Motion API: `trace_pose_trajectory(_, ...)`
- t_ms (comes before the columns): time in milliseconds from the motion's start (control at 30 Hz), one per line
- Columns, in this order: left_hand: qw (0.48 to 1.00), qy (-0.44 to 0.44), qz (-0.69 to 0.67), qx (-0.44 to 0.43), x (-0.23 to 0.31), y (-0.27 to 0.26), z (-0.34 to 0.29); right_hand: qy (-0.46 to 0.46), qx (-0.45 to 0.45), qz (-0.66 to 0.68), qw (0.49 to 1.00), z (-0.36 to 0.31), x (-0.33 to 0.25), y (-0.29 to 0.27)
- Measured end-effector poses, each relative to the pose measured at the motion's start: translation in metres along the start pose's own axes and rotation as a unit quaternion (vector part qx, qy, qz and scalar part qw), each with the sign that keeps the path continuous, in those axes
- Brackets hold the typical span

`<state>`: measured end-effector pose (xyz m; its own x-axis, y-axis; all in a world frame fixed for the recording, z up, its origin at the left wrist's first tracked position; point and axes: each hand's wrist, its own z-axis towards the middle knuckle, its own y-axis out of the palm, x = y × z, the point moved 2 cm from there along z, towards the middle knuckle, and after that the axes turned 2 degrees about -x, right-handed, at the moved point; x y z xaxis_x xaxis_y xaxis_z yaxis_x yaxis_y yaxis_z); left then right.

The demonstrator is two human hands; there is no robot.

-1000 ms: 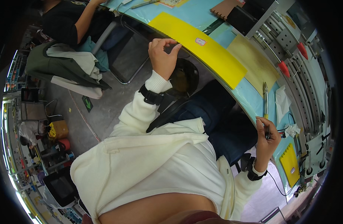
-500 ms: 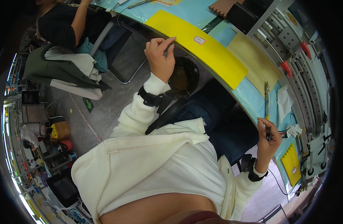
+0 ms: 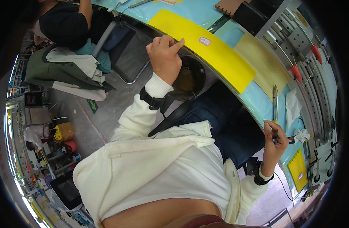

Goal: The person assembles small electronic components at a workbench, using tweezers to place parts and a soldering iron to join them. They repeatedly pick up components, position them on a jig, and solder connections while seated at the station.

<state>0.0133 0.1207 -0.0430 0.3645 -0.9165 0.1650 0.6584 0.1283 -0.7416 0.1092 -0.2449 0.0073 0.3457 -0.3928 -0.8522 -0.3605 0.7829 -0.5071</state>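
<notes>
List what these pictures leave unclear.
Head view: the long yellow sheet's label, print too small.
Head view: part of the slim tool, covered by the right hand.
Head view: some fingertips of the left hand, hidden by the hand itself.
Head view: co-worker's arm, cut off by the upper edge.

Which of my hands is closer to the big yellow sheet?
Left. Your left hand is at the near edge of the big yellow sheet; your right hand is beyond its right end.

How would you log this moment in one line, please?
left hand: at edge of yellow sheet; right hand: curled, at metal-tipped tool; contact: unclear
</notes>
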Motion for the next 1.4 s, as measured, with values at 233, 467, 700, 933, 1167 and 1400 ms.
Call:
trace_pose_trajectory(233, 0.999, -0.012, -0.031, -0.020, 0.000, -0.011, 0.005, 0.004, 0.009, 0.004, 1.000, -0.004, -0.002, -0.005)
trace_pose_trajectory(467, 0.961, -0.034, -0.273, 0.018, 0.062, -0.029, 0.031, 0.003, 0.067, 0.003, 0.998, -0.022, 0.006, -0.028)
trace_pose_trajectory(700, 0.872, 0.132, -0.472, -0.011, 0.180, -0.045, 0.087, 0.062, 0.176, -0.033, 0.982, -0.005, 0.024, -0.068)
trace_pose_trajectory(933, 0.904, 0.034, -0.427, 0.007, 0.219, -0.024, 0.090, 0.005, 0.124, -0.327, 0.937, 0.050, 0.029, -0.006)
trace_pose_trajectory(1167, 0.909, 0.102, -0.405, -0.004, 0.234, 0.006, 0.096, -0.024, 0.128, -0.237, 0.963, 0.051, 0.030, -0.016)
trace_pose_trajectory(1400, 0.644, -0.097, -0.745, -0.146, 0.235, 0.023, 0.078, -0.040, 0.186, 0.012, 0.982, 0.042, 0.000, -0.040)
